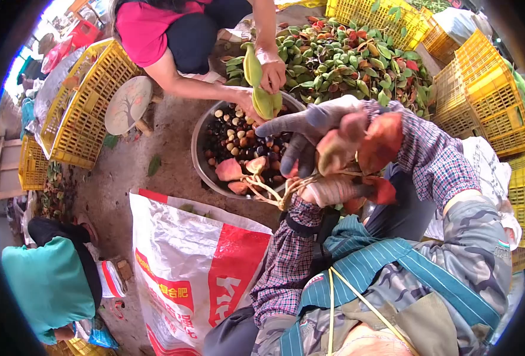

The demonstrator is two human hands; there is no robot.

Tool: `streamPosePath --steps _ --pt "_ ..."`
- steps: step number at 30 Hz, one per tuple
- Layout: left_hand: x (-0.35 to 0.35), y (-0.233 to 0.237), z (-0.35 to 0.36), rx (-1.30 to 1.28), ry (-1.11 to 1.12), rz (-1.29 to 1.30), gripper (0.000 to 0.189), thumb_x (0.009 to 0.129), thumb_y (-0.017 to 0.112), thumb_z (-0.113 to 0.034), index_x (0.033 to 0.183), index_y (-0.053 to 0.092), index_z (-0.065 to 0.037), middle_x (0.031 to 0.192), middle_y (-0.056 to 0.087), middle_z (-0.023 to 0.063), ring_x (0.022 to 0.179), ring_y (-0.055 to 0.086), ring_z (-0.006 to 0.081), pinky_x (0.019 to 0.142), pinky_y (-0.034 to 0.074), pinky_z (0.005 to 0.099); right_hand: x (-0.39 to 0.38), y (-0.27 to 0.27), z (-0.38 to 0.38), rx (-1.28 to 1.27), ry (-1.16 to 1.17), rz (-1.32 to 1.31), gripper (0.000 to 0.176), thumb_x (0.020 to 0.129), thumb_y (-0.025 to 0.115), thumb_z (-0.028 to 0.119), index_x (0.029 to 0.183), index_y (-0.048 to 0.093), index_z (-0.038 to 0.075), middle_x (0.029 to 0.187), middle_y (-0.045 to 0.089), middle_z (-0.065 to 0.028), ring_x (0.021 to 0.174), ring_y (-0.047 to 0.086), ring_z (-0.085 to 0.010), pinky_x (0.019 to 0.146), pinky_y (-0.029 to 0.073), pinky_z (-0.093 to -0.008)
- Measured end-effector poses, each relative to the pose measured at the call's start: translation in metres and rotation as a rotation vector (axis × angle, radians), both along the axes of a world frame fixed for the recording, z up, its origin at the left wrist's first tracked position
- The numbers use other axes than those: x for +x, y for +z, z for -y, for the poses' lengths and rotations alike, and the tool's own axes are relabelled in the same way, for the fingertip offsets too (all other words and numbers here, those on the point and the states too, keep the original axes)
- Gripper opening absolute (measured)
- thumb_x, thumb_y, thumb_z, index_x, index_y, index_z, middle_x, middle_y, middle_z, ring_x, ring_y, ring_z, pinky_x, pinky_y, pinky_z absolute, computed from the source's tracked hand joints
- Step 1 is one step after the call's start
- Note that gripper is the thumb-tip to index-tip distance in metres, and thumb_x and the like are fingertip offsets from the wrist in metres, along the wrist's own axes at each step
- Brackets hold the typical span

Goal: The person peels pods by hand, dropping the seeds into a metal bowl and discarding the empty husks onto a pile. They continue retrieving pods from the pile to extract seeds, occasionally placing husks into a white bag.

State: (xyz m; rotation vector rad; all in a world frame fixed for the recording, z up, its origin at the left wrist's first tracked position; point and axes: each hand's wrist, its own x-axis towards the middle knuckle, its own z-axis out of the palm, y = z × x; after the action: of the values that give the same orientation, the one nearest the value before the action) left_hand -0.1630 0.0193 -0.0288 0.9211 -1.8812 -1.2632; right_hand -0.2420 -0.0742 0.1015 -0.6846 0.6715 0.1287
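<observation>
In dark, stained gloves, both my hands are over the near side of a metal basin (198, 148) of dark and pale round seeds (239, 133). My left hand (336, 188), its finger partly wrapped in pale material, is closed around a branched stalk (266, 188) bearing reddish seed pods (229, 170). Above it my right hand (310, 127), blurred, bends around a red-green seed pod (335, 151); its index finger extends left. Another red pod (381, 143) hangs beside my right wrist. Across the basin, a co-worker's hands (269, 74) hold green pods (265, 104).
A large heap of green and red pods (357, 65) lies behind the basin. Yellow crates (482, 89) stand right, with another yellow crate (87, 107) left. A white-and-red sack (185, 255) lies by my left knee. A round stool (129, 104) and a person in teal (52, 285) are left.
</observation>
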Motion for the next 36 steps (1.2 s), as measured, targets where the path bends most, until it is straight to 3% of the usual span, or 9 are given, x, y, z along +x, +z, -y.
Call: streamPosePath --steps 4,11,17,18,20,25,26,32,36 --pt "-0.008 -0.014 0.005 -0.009 0.058 0.112 0.032 0.082 0.07 -0.021 0.111 0.061 -0.01 0.097 0.066 0.0077 0.083 0.064 0.0191 0.071 0.051 0.0329 -0.008 -0.006 -0.013 -0.67 0.433 0.143 0.082 0.084 0.069 0.029 0.146 0.019 0.007 0.129 0.048 -0.0195 0.112 0.053 -0.023 0.092 0.045 -0.035" --pt "-0.008 -0.026 0.015 0.023 0.067 0.322 0.032 0.082 0.068 -0.023 0.111 0.061 -0.012 0.097 0.067 0.0108 0.083 0.065 0.024 0.072 0.051 0.0359 0.0 -0.04 -0.049 -1.486 0.897 -0.433 0.042 0.076 0.064 0.023 0.115 0.059 0.007 0.095 0.066 -0.0146 0.084 0.065 -0.0328 0.073 0.052 -0.0383" --pt "-0.006 -0.024 0.035 0.186 0.043 0.431 0.032 0.083 0.067 -0.025 0.112 0.06 -0.013 0.096 0.067 0.0134 0.084 0.066 0.0282 0.072 0.052 0.0384 -0.027 -0.041 -0.014 -1.533 0.208 -0.278 0.02 0.083 0.062 0.009 0.103 0.062 0.009 0.094 0.062 -0.0101 0.092 0.06 -0.0246 0.079 0.049 -0.0344" --pt "-0.008 -0.063 0.045 0.049 0.042 0.129 0.037 0.081 0.065 -0.033 0.112 0.059 -0.013 0.098 0.066 0.0175 0.09 0.064 0.0365 0.075 0.051 0.0435 -0.035 -0.036 -0.001 -1.394 -0.045 -0.266 0.019 0.086 0.06 0.008 0.105 0.061 0.007 0.097 0.062 -0.0084 0.096 0.059 -0.0209 0.082 0.049 -0.0324" --pt "-0.033 -0.156 0.071 -0.263 0.329 0.257 0.04 0.081 0.066 -0.037 0.112 0.059 -0.013 0.096 0.067 0.0168 0.085 0.064 0.0377 0.074 0.05 0.0454 -0.056 -0.034 0.019 -1.53 -0.232 -0.007 0.021 0.096 0.052 0.012 0.115 0.057 0.005 0.103 0.061 -0.0022 0.101 0.054 -0.0106 0.088 0.047 -0.0275" --pt "0.032 0.014 0.048 0.159 0.328 -0.167 0.037 0.083 0.067 -0.024 0.11 0.058 -0.001 0.091 0.065 0.0091 0.076 0.059 0.0115 0.07 0.049 0.0306 -0.063 -0.035 0.035 -1.373 -0.818 0.069 0.024 0.097 0.051 0.019 0.116 0.056 0.004 0.104 0.062 -0.0024 0.093 0.056 -0.0063 0.081 0.048 -0.0228" --pt "0.024 0.012 0.051 0.196 0.395 -0.644 0.05 0.08 0.07 -0.012 0.124 0.047 -0.001 0.103 0.062 0.0075 0.088 0.058 0.0142 0.077 0.049 0.0297 -0.065 -0.034 0.038 -1.359 -0.867 0.028 0.025 0.098 0.05 0.022 0.113 0.056 0.004 0.103 0.063 -0.0031 0.091 0.057 -0.0066 0.08 0.049 -0.0231" --pt "0.009 0.01 0.05 0.146 0.222 -1.084 0.074 0.081 0.066 0.003 0.143 0.026 -0.008 0.116 0.052 0.0076 0.098 0.053 0.0159 0.086 0.046 0.0298 -0.077 -0.057 0.063 -1.287 -1.063 0.104 0.029 0.099 0.046 0.033 0.095 0.056 0.006 0.082 0.059 -0.0021 0.076 0.056 -0.0112 0.07 0.048 -0.0255" --pt "0.015 0.009 0.053 -0.121 0.488 -0.52 0.062 0.081 0.065 -0.001 0.137 0.04 -0.011 0.109 0.053 0.0083 0.094 0.051 0.0168 0.081 0.045 0.0297 -0.061 -0.038 0.042 -1.262 -0.969 -0.019 0.027 0.096 0.051 0.035 0.094 0.054 0.008 0.076 0.055 0.0001 0.069 0.052 -0.0115 0.066 0.047 -0.0261"
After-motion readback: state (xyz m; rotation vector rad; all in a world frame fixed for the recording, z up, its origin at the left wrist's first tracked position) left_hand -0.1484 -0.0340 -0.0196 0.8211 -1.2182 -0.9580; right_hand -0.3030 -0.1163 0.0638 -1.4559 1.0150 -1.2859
